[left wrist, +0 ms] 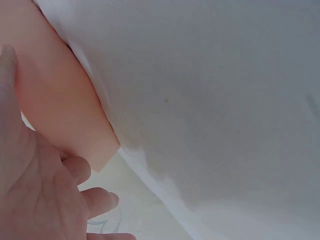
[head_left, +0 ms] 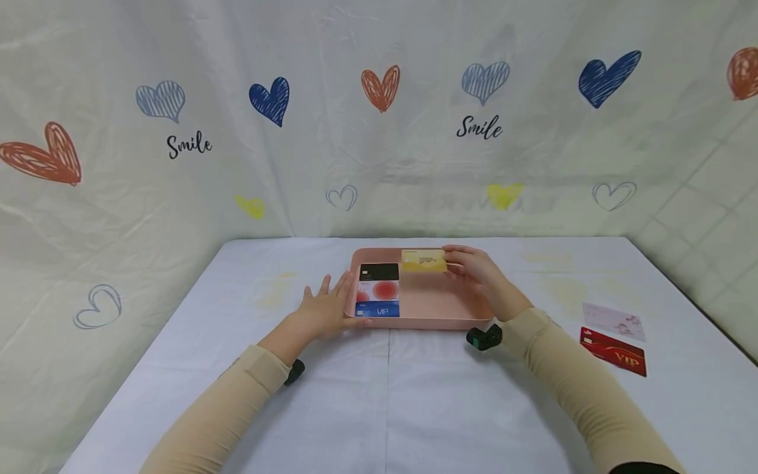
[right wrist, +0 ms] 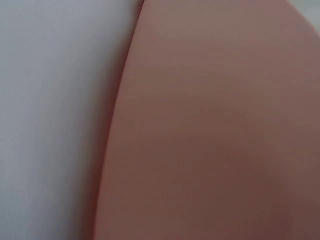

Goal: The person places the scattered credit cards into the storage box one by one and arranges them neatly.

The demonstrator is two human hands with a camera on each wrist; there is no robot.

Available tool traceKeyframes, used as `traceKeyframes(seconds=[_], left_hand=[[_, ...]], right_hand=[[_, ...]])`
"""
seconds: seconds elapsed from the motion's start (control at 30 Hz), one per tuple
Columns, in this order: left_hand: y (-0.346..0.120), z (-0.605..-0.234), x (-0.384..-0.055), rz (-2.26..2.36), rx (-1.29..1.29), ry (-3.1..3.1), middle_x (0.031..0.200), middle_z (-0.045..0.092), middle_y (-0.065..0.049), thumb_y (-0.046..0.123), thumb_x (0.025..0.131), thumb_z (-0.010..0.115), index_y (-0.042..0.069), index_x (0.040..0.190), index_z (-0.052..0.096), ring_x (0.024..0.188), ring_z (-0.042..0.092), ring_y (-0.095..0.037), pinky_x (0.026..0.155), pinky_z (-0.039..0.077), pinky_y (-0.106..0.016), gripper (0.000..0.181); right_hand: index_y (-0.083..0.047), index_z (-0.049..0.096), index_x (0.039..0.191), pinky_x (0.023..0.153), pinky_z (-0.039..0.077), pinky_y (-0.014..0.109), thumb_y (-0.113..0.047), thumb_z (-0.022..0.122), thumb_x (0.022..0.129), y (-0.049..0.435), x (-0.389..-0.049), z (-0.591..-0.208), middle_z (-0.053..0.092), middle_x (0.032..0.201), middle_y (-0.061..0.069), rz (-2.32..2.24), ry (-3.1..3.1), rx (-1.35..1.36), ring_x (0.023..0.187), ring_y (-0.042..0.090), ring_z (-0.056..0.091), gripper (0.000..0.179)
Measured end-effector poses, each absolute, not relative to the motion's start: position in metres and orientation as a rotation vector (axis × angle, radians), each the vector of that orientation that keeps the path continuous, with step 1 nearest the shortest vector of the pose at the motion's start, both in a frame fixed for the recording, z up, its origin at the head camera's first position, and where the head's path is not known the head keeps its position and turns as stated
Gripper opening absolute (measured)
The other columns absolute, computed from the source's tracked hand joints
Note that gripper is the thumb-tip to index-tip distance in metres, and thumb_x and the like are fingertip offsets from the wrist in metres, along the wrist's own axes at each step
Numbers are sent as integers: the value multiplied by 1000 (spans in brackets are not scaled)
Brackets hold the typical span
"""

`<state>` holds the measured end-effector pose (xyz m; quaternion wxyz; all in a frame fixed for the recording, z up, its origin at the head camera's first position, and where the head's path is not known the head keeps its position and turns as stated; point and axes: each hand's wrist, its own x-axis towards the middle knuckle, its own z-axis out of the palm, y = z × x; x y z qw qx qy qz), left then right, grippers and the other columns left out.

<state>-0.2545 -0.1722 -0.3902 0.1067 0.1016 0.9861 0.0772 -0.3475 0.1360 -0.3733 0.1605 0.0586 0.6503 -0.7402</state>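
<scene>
A pink rectangular tray [head_left: 441,301] lies on the white table. Along its left side sit a black card [head_left: 379,271], a white card with red circles [head_left: 386,290] and a blue VIP card [head_left: 377,309], one below another. My right hand [head_left: 476,268] pinches the right end of a yellow card [head_left: 423,261] at the tray's far side, right of the black card. Spread fingers of my left hand [head_left: 324,312] rest against the tray's left edge, the thumb by its front corner. In the right wrist view only the tray [right wrist: 210,125] and cloth show; the hand is out of frame.
To the right of the tray, a pale pink flowered card [head_left: 613,321] and a red VIP card [head_left: 614,351] lie on the white tablecloth [head_left: 385,395]. Behind the table hangs a pale curtain [head_left: 331,151] printed with hearts.
</scene>
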Motion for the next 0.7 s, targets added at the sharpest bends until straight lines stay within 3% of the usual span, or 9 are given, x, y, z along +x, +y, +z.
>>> traceKeyframes(seconds=[0.13, 0.47, 0.7], left_hand=[[-172, -390, -255, 230, 298, 2903, 172, 7, -5, 72, 89, 60, 14, 166, 2, 155, 3, -42, 116, 6, -72, 113], [-171, -389, -254, 208, 294, 2900, 172, 7, -4, 73, 89, 59, 14, 166, 1, 155, 2, -43, 117, 6, -71, 113], [-172, -389, -255, 211, 296, 2899, 172, 7, -5, 73, 89, 60, 14, 166, 1, 155, 3, -43, 116, 6, -71, 113]], right_hand=[[0, 47, 149, 71, 56, 20, -10, 58, 105, 134, -348, -375, 61, 106, 2, -2104, 1885, 182, 74, 6, 65, 47], [-1, 48, 149, 80, 55, 22, -11, 57, 105, 127, -352, -379, 53, 137, 14, -2020, 2002, 222, 85, 8, 62, 45], [0, 49, 149, 75, 56, 21, -10, 58, 105, 125, -355, -378, 54, 134, 13, -1995, 2052, 212, 82, 8, 62, 46]])
